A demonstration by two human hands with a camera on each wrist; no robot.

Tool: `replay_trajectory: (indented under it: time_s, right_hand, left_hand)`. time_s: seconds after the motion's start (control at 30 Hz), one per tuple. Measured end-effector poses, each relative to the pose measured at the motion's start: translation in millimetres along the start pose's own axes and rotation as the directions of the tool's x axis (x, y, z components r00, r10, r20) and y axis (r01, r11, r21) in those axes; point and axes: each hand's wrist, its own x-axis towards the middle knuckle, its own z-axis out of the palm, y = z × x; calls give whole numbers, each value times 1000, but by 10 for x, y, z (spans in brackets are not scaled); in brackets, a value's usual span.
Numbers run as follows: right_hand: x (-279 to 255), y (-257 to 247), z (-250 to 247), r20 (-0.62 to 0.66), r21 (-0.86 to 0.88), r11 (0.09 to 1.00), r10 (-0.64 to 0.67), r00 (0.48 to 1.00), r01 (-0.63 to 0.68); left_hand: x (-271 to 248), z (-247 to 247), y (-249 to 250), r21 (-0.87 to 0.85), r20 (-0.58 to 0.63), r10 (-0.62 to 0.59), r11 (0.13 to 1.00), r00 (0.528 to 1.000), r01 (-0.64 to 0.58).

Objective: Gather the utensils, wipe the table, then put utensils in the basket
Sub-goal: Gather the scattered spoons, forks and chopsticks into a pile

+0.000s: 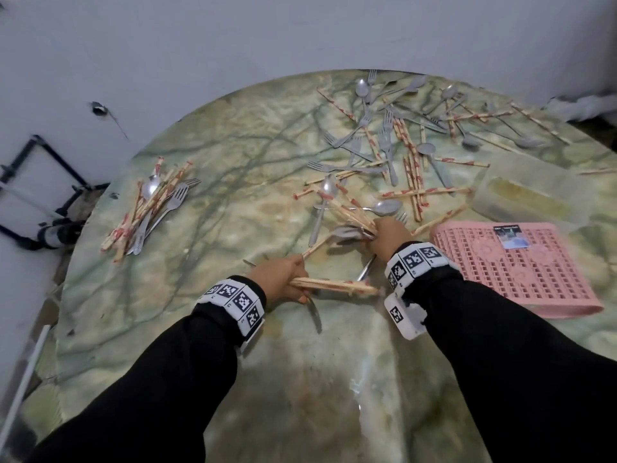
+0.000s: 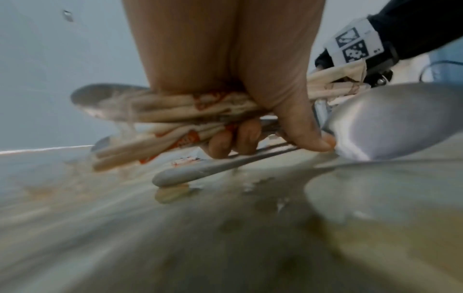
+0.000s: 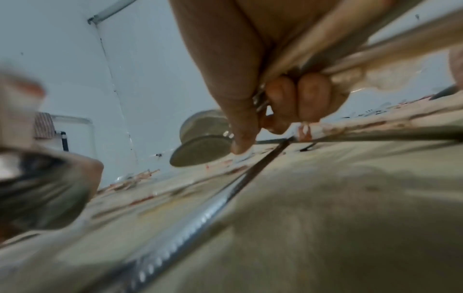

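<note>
Far to the left of the left hand, near the rim of the round marbled tabletop (image 1: 233,168), lies a gathered pile (image 1: 150,208) of paper-wrapped chopsticks, forks and a spoon, well apart from both hands. The left hand (image 1: 280,275) is curled round a bundle of wrapped chopsticks (image 1: 334,285) whose ends stick out to its right toward the other wrist; the left wrist view shows its fingers (image 2: 233,142) and thumb wrapped round the chopsticks together with metal handles, and a spoon bowl (image 2: 391,121) sits just to the right of the thumb, low over the tabletop. A metal utensil (image 1: 315,315) lies on the tabletop just below this hand. Just to the right and a little farther out, the right hand (image 1: 390,235) is closed over another clutch of chopsticks and cutlery (image 1: 350,222) that fans out to its upper left; in the right wrist view its fingers (image 3: 298,99) are bent round a metal handle and wrapped sticks, with a spoon bowl (image 3: 203,150) beside the thumb tip. Beyond the right hand, a loose scatter of forks, spoons and chopsticks (image 1: 400,138) covers the far part of the tabletop. To the right of the right wrist the pink basket (image 1: 521,272) lies on the tabletop, a small label on it, and beyond it sits a translucent plastic container (image 1: 521,198).
</note>
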Motion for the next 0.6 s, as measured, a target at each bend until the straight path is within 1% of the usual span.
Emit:
replay_trajectory:
  time_s: [0.07,0.13,0.17,0.2,0.27,0.33,0.4,0.47,0.5,0.53,0.6]
  right_hand:
    - [5,-21,-84,-87,155,987,-14,996,28]
    - [-17,-64,-193,-168,320,946,-4,986,58]
    - [-24,-78,-245,-202,418,905,1,979,85]
    - [-59,-105,-308,-229,530,838,-2,973,126]
    - [-113,-143,-407,-283,696,686,-9,959,212]
    - [-160,-163,-464,-329,761,599,27,944,248]
    - [-234,-169,-494,-346,797,551,82,935,246]
    - [-303,-128,-467,-344,828,517,164,925,216]
    - [-332,-85,-418,-319,845,508,224,921,169]
    - [-383,-56,-359,-283,853,510,276,919,110]
    - [-438,26,-151,-180,826,560,370,911,-64]
  left_hand:
    - [-9,-26,32,-145,-111,-28,989,993,11]
    - [-4,-84,69,-253,-172,-16,967,985,-29]
    - [3,-123,99,-285,-201,2,957,980,-60]
    - [6,-159,131,-320,-238,16,943,971,-94]
    - [-10,-226,207,-406,-313,-18,906,950,-116]
    - [-7,-254,236,-484,-401,-87,865,912,-131]
    - [26,-269,241,-548,-482,-151,821,863,-162]
    - [98,-273,271,-595,-520,-227,788,824,-158]
    - [148,-266,292,-596,-519,-262,793,814,-125]
    - [208,-257,307,-580,-516,-286,810,807,-83]
    - [336,-236,327,-526,-479,-329,850,814,34]
